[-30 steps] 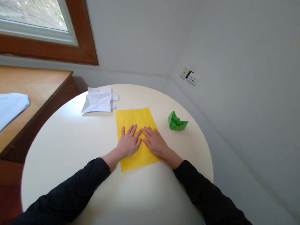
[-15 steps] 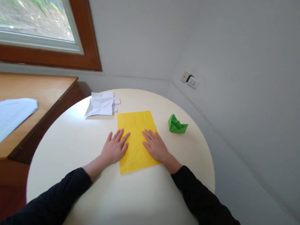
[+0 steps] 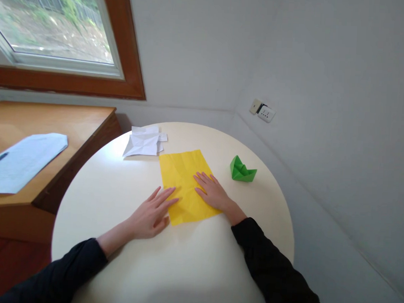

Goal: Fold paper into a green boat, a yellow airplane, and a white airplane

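Note:
A yellow sheet of paper lies flat on the round cream table. My right hand rests palm down on the sheet's right half, fingers spread. Off the sheet's left edge, my left hand lies flat on the table with only its fingertips touching the paper near the lower left corner. Neither hand holds anything. A green folded paper boat stands to the right of the sheet.
Folded white papers lie at the table's far side. A wooden desk at the left carries a white printed sheet. Grey walls meet behind the table, with a wall socket and a wood-framed window.
My left hand slid left and back off the yellow sheet onto the table. The right hand stayed on the paper. The view shifted slightly to the left.

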Motion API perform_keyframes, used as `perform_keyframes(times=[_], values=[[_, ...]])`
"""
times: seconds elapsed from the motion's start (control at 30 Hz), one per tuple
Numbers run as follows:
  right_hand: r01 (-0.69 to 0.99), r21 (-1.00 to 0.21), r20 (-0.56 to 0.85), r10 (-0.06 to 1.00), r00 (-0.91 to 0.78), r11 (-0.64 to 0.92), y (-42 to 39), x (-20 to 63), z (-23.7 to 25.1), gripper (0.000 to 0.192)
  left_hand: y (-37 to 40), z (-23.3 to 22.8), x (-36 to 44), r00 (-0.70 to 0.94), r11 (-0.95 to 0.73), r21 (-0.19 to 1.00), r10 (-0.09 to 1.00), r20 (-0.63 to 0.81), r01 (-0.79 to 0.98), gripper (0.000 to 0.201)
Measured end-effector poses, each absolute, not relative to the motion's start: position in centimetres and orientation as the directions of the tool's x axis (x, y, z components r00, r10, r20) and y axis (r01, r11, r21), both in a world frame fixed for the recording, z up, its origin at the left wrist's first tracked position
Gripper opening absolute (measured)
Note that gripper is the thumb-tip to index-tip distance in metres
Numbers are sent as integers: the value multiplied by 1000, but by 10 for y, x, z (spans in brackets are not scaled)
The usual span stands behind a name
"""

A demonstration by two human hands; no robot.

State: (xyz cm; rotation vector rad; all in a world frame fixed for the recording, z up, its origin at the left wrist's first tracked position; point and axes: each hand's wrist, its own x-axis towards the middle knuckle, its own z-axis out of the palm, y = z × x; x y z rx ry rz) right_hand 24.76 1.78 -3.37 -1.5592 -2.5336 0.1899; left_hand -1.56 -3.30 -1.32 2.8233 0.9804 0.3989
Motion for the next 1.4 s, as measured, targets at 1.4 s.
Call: perform_keyframes(times=[1.4], values=[[863, -270, 30, 899, -437, 428, -13, 242, -24, 49, -25, -34, -8, 555, -566, 239, 823, 119, 789, 57]])
